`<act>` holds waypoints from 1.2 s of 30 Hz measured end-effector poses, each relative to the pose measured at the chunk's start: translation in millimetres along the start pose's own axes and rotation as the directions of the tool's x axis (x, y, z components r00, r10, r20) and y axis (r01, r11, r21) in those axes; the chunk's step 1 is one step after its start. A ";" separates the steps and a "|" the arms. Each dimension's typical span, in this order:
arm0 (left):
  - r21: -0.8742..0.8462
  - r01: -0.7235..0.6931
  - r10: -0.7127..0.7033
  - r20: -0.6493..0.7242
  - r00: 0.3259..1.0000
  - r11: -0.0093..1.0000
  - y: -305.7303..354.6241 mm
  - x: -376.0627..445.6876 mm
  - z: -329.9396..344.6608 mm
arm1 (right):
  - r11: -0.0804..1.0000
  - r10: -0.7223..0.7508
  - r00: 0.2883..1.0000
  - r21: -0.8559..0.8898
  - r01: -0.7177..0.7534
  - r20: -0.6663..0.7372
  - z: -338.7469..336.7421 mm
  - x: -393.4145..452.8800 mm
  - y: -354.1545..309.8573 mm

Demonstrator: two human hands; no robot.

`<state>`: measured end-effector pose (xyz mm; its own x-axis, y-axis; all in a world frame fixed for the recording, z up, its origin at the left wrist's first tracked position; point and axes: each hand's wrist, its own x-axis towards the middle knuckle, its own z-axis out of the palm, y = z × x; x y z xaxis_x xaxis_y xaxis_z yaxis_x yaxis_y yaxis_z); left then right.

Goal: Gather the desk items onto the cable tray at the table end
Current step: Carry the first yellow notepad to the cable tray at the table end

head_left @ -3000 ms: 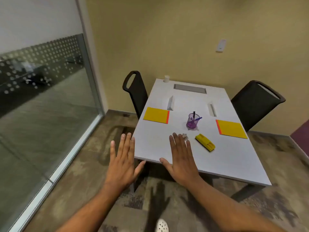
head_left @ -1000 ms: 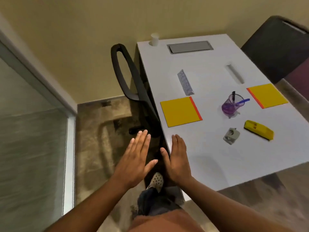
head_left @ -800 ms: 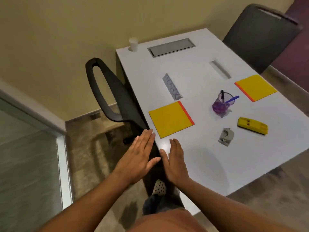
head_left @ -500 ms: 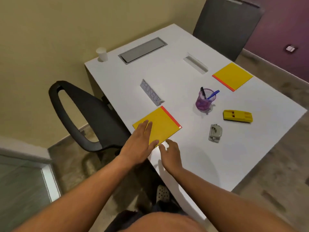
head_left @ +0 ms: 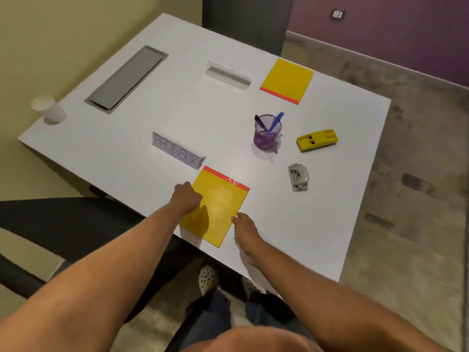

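Left hand [head_left: 186,198] curled at near yellow pad [head_left: 215,207] edge, right hand [head_left: 245,226] fingertips touching it; grips unclear. Purple cup [head_left: 266,135] holding two pens.

Walls: pale yellow-green wall [head_left: 63,29] at the left; purple wall [head_left: 396,29] at the upper right, carrying a small wall plate [head_left: 337,14].
Floor: mottled grey-brown carpet [head_left: 416,174], with darker patches.
Table: white rectangular top [head_left: 330,224].
Chairs: black chair [head_left: 50,224] at the near left edge; dark chair back [head_left: 246,19] at the far side.
Light: soft, even indoor light, with a faint sheen on the tabletop.
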<state>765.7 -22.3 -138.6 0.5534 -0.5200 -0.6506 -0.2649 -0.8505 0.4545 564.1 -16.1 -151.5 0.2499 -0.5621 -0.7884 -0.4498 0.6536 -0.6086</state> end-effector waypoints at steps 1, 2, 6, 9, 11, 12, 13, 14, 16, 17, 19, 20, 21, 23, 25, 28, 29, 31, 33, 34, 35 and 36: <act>0.015 0.000 -0.001 0.022 1.000 1.000 -1.8 5.4 -0.4 | 0.998 0.034 0.999 0.047 -0.032 -0.028 4.4 1.9 1.4; 0.031 0.020 -0.022 0.045 0.999 0.999 -2.1 9.3 -1.1 | 0.993 0.068 0.996 0.098 -0.062 -0.054 8.8 3.8 3.0; 0.160 -0.029 0.021 0.054 0.998 0.987 -9.2 16.2 6.1 | 0.949 0.160 0.975 0.295 -0.110 -0.151 22.4 8.4 7.5; 0.253 -0.074 0.062 0.054 0.997 0.965 -16.8 18.7 5.2 | 0.922 0.180 0.968 0.374 -0.104 -0.176 28.2 11.4 9.5; 0.260 -0.095 0.081 0.065 0.995 0.961 -20.1 23.2 3.4 | 0.913 0.189 0.963 0.395 -0.101 -0.191 31.5 12.7 8.3; 0.254 -0.098 0.083 0.068 0.994 0.962 -21.3 25.0 2.6 | 0.911 0.189 0.962 0.401 -0.096 -0.199 32.9 13.6 7.6; 0.238 -0.093 0.079 0.069 0.995 0.967 -21.7 27.0 2.1 | 0.905 0.190 0.960 0.415 -0.092 -0.203 34.4 14.3 7.2; 0.215 -0.080 0.066 0.073 0.995 0.973 -20.9 28.2 0.7 | 0.895 0.196 0.959 0.436 -0.090 -0.205 35.6 14.7 6.9; 0.168 -0.040 0.027 0.081 0.996 0.985 -19.8 31.7 -1.2 | 0.865 0.217 0.954 0.494 -0.089 -0.208 36.9 14.2 6.5; 0.144 -0.016 0.004 0.082 0.997 0.989 -19.5 33.9 -2.4 | 0.846 0.225 0.953 0.527 -0.086 -0.204 36.9 13.6 7.3; 0.078 0.027 -0.034 0.093 0.995 0.997 -18.8 39.2 -5.7 | 0.827 0.227 0.953 0.556 -0.081 -0.199 35.2 10.6 8.1; 0.024 0.039 -0.042 0.113 0.993 0.999 -19.0 42.3 -7.4 | 0.822 0.226 0.954 0.565 -0.078 -0.198 33.8 7.8 8.0; -0.040 0.045 -0.039 0.138 0.990 0.998 -19.1 44.7 -9.0 | 0.818 0.226 0.954 0.570 -0.077 -0.196 31.7 6.2 9.3; -0.137 0.030 -0.005 0.178 0.984 0.990 -18.6 43.8 -11.3 | 0.812 0.228 0.957 0.578 -0.084 -0.180 27.2 2.4 13.9; -0.157 -0.039 0.068 0.187 0.980 0.987 -17.0 38.5 -10.1 | 0.800 0.221 0.962 0.594 -0.084 -0.161 23.6 -2.0 17.8; -0.164 -0.137 0.170 0.208 0.963 0.977 -10.6 22.5 -3.1 | 0.821 0.187 0.968 0.567 -0.062 -0.165 21.5 -7.4 20.8; -0.170 -0.158 0.194 0.218 0.956 0.973 -7.3 15.8 -0.3 | 0.840 0.168 0.967 0.542 -0.038 -0.193 20.6 -8.6 22.2; -0.182 -0.198 0.238 0.241 0.941 0.963 1.7 0.4 4.0 | 0.901 0.108 0.951 0.433 0.030 -0.291 15.8 -13.8 25.8; -0.204 -0.221 0.273 0.281 0.920 0.954 10.9 -16.6 8.7 | 0.948 0.021 0.923 0.301 0.103 -0.384 6.2 -24.0 35.6; -0.221 -0.222 0.285 0.310 0.907 0.949 15.0 -25.8 12.0 | 0.954 -0.005 0.911 0.271 0.128 -0.413 -0.6 -30.7 42.6; -0.242 -0.213 0.288 0.340 0.895 0.947 19.4 -35.5 16.6 | 0.955 -0.020 0.899 0.258 0.147 -0.438 -8.3 -39.0 49.7; -0.258 -0.200 0.288 0.369 0.883 0.945 23.8 -46.1 22.4 | 0.954 -0.038 0.887 0.248 0.169 -0.459 -16.9 -49.1 56.9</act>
<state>716.2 -20.4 -111.4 0.1209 -0.7339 -0.6684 -0.1573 -0.6790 0.7171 511.7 40.2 -145.8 -0.1549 -0.7565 -0.6354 -0.1747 0.6539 -0.7361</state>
